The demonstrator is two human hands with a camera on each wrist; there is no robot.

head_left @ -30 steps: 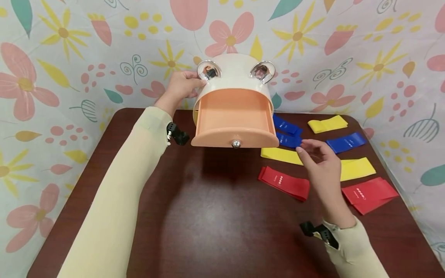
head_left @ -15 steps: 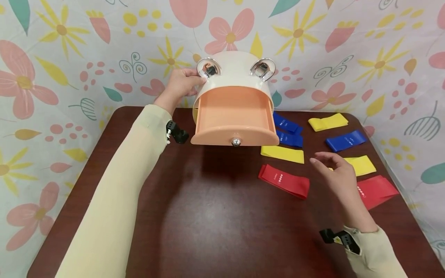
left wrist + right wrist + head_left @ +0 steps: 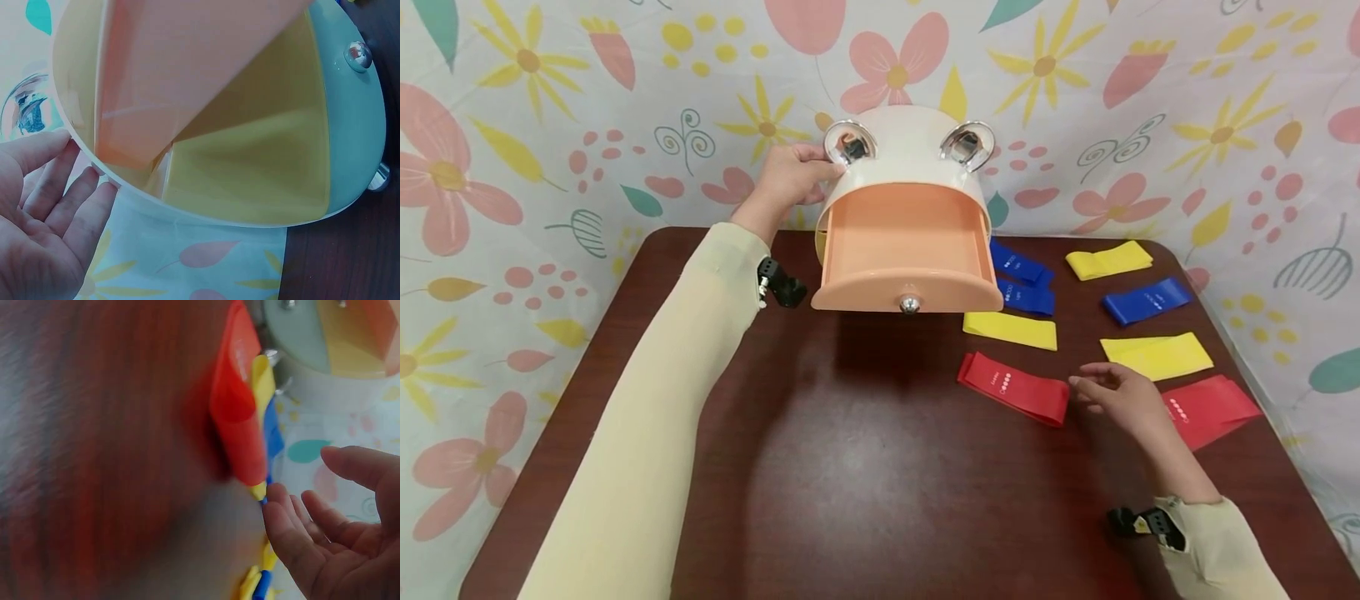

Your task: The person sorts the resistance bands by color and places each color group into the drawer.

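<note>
Left hand [image 3: 786,182], fingers straight, steadies the glossy cream plastic drawer cabinet [image 3: 904,162]; right hand [image 3: 1126,402], fingers relaxed and empty, nears the flat red rubber band [image 3: 1013,398].

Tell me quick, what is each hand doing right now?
Left hand: open, fingers straight, resting against the side of the drawer box.
Right hand: open, holding nothing, beside the nearest red band.

A drawer box [image 3: 904,158] stands at the back of the table [image 3: 865,483], its drawer [image 3: 904,250] pulled forward. Bands [image 3: 1012,390] lie spread to its right. The left hand [image 3: 790,179] rests on the box's left side, and the right hand [image 3: 1123,400] lies among the near bands.
</note>
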